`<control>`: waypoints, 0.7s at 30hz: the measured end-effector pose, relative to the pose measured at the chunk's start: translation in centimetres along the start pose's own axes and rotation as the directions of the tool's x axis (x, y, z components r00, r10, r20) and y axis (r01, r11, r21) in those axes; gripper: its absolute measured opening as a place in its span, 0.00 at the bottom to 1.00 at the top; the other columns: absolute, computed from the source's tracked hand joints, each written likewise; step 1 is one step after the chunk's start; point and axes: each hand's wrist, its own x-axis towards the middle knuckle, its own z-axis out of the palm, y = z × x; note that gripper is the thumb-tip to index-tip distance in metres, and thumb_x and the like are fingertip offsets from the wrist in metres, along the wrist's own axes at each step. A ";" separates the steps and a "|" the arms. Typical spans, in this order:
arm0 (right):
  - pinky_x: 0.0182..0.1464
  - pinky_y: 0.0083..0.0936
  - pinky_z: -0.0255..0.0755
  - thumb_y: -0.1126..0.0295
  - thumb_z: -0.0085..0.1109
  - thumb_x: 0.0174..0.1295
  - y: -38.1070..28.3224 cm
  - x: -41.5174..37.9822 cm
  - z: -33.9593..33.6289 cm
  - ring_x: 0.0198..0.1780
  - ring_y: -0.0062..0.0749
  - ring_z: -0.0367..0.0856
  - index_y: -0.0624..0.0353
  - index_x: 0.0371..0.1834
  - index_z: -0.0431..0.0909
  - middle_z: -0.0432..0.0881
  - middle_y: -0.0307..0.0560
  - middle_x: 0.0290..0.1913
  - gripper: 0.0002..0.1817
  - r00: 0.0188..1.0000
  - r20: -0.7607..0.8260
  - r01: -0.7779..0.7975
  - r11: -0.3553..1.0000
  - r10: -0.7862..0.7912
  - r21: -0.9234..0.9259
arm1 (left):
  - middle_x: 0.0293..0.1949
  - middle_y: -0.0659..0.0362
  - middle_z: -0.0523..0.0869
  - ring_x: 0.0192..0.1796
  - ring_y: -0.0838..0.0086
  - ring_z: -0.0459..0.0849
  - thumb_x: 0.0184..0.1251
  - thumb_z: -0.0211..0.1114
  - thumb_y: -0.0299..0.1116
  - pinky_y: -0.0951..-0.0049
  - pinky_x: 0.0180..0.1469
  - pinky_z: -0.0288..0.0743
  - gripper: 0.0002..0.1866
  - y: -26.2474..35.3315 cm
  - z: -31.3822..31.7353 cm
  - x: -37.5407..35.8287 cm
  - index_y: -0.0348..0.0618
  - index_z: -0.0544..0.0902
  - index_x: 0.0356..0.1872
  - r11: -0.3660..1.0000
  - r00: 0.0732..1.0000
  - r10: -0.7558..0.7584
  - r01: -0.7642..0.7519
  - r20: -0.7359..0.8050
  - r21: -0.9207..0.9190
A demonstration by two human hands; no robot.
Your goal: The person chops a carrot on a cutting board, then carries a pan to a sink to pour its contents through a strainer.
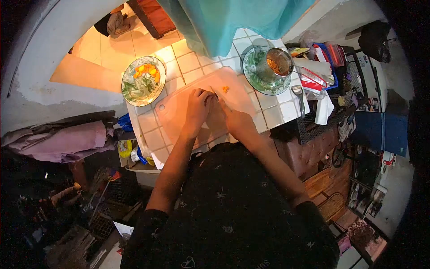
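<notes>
On a pale pink cutting board (174,117) my left hand (197,106) is closed, its fingers curled down beside the blade; whatever they hold is hidden beneath them. My right hand (238,122) grips a knife (213,92), the index finger stretched along it and the blade pointing away from me, close to the left fingertips. Small chopped orange pieces (225,89) lie on the board, right of the blade. Left of the board stands a plate (126,99) with orange chunks (146,71) and pale green vegetable pieces (139,89).
Beyond the board's right side, a patterned plate (254,85) carries a metal container (282,56) with orange bits inside. A peeler-like tool (299,99) lies at the tiled counter's (273,114) right edge, near packets and a blue basket (332,67). A teal curtain (228,22) hangs behind.
</notes>
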 end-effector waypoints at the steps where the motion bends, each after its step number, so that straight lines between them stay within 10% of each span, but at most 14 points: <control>1: 0.31 0.47 0.78 0.69 0.56 0.68 0.0 0.2 -0.1 0.27 0.53 0.85 0.61 0.83 0.55 0.83 0.56 0.28 0.39 1.000 0.002 -0.013 1.000 0.013 0.022 | 0.40 0.54 0.86 0.47 0.57 0.82 0.63 0.71 0.26 0.59 0.51 0.78 0.05 0.0 0.0 0.0 0.39 0.88 0.38 0.999 0.999 -0.035 0.035 -0.002 -0.035; 21: 0.34 0.47 0.80 0.72 0.56 0.66 -1.2 -0.5 0.7 0.29 0.54 0.85 0.63 0.83 0.54 0.83 0.57 0.29 0.40 0.997 0.068 -0.040 0.999 0.038 0.030 | 0.41 0.52 0.86 0.48 0.54 0.83 0.64 0.70 0.25 0.58 0.52 0.79 0.05 -0.2 -0.1 -0.2 0.37 0.87 0.40 0.999 1.000 -0.030 0.030 -0.006 -0.022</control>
